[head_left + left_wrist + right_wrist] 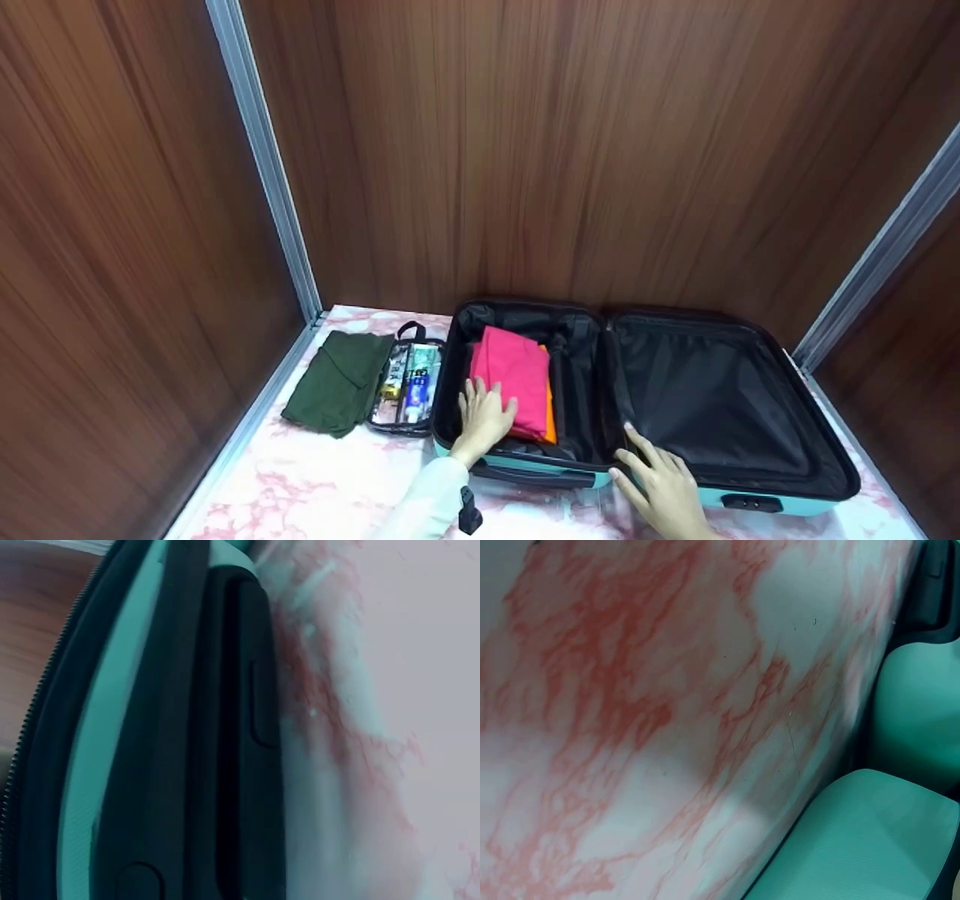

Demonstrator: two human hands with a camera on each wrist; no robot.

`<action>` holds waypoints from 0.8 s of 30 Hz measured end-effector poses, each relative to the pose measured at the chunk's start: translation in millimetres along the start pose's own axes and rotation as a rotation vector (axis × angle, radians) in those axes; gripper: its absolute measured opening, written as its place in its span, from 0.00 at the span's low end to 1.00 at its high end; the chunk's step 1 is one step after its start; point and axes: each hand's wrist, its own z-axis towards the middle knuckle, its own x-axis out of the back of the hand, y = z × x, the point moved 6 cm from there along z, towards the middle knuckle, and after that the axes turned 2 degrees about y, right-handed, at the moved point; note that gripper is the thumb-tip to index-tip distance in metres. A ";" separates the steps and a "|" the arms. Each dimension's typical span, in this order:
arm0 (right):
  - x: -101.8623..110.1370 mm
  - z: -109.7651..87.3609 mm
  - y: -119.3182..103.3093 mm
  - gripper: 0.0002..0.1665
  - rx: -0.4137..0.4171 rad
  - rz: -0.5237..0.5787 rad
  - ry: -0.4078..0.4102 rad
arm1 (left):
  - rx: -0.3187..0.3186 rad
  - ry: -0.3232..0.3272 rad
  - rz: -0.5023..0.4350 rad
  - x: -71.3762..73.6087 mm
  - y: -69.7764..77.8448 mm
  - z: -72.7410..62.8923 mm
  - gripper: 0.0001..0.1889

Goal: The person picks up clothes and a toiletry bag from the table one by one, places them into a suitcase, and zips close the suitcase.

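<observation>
An unfolded teal suitcase [750, 496] with black lining lies across the table. In its left half is folded pink clothing [517, 367], with an orange garment [550, 431] partly showing beneath. My left hand [484, 418] is at the near-left edge of the pink clothing, its fingers spread. Near the hinge, at the front edge of the right half, is my right hand [660, 484], fingers extended and apart; whether it touches the rim is unclear. The left wrist view has the suitcase's black carry handle [255, 735]; the right wrist view has its teal shell [870, 840]. Neither wrist view includes a hand.
Left of the suitcase lies a clear toiletry pouch [409, 382] with tubes inside. Beside it is a folded dark green garment [341, 382]. Wooden panels [525, 150] enclose the pink-marbled table [300, 487] at the back and sides.
</observation>
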 end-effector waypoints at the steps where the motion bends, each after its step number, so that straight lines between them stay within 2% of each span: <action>1: 0.0 -0.2 -0.1 0.17 0.000 0.002 0.000 | -0.010 -0.011 0.015 -1.2 0.7 -0.7 0.27; 3: -0.1 0.0 -0.1 0.17 -0.001 0.003 0.000 | -0.023 -0.045 0.028 -3.6 1.6 -2.1 0.32; 6: 0.4 0.5 -0.4 0.17 0.003 0.001 0.007 | -0.018 -0.138 0.023 -8.8 1.0 -4.1 0.38; 9: 0.5 0.6 -1.0 0.17 0.010 -0.001 0.012 | -0.005 -0.220 0.014 -13.0 -0.4 -6.7 0.41; 11: 1.0 0.4 -1.3 0.16 0.016 -0.003 0.016 | 0.003 -0.250 0.002 -14.3 -1.0 -8.5 0.42; 14: 1.1 -0.2 -1.3 0.16 0.015 -0.008 0.016 | 0.016 -0.259 -0.015 -15.1 -2.2 -9.7 0.42; 24: 0.8 0.1 -0.8 0.16 0.011 -0.006 0.025 | 0.020 -0.231 -0.058 -15.5 -3.3 -10.4 0.42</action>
